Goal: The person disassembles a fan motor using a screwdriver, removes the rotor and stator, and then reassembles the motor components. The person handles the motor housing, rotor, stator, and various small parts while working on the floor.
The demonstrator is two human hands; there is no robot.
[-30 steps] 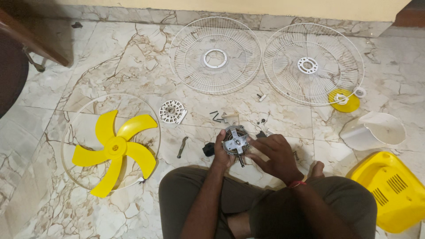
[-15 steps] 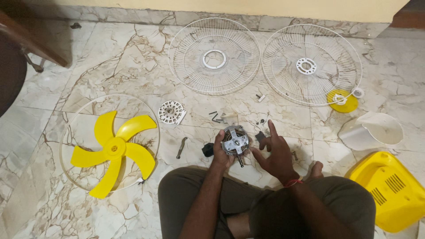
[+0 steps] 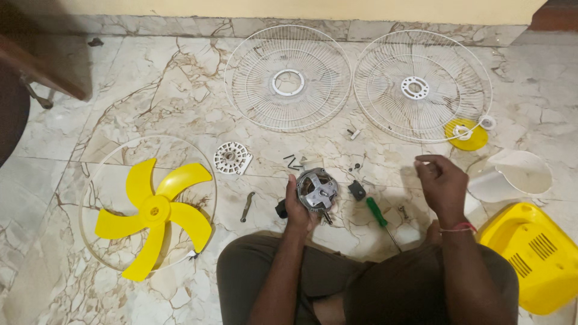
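I sit on a marble floor with a fan taken apart around me. My left hand (image 3: 296, 213) grips a round metal fan motor (image 3: 317, 189) just above my knee, shaft pointing down. My right hand (image 3: 444, 186) is raised off to the right, fingertips pinched together; I see nothing between them. A green-handled screwdriver (image 3: 378, 212) lies on the floor between my two hands, beside a small black part (image 3: 357, 190) and several loose screws.
A yellow fan blade (image 3: 155, 210) lies inside a clear ring (image 3: 81, 198) at the left. Two white wire grilles (image 3: 253, 78) (image 3: 385, 90) lie at the back. A white vented disc (image 3: 232, 157), small wrench (image 3: 247, 206), yellow cap (image 3: 466, 133), white cover (image 3: 512, 174) and yellow housing (image 3: 536, 256) surround me.
My right hand has left the motor and moved up and to the right, fingers now pinched. The green screwdriver is uncovered on the floor. My left hand still holds the motor.
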